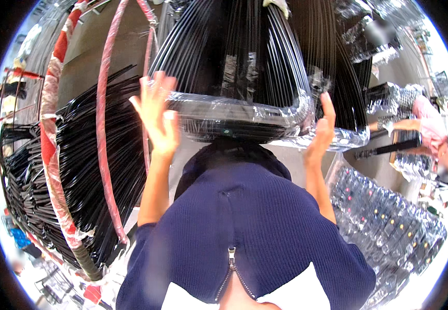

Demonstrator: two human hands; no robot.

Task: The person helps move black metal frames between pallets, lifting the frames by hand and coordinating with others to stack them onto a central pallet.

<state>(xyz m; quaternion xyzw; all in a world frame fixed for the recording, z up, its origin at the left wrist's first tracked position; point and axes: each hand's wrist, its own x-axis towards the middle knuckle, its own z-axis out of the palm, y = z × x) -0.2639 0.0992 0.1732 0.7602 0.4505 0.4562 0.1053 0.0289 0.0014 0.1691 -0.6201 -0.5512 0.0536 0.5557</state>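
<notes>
A rack in front of my body holds long, thin, glossy black strips (281, 57), which run away from me. Its near bar (224, 109) is wrapped in clear plastic film. My left hand (159, 113) is raised at the bar's left end, its fingers spread and slightly blurred, with nothing in it. On the other side, my right hand (323, 129) is seen edge-on beside the bar's right corner, fingers stretched upward. No held thing shows in it. Whether either palm touches the film or strips, I cannot tell.
To the left, bars wrapped in red and whitish film (53, 129) stand before a big heap of black strips (84, 165). Film-wrapped dark goods (389, 212) lie at the lower right. Another person in pink (430, 124) is at the far right, one arm reaching toward wrapped goods.
</notes>
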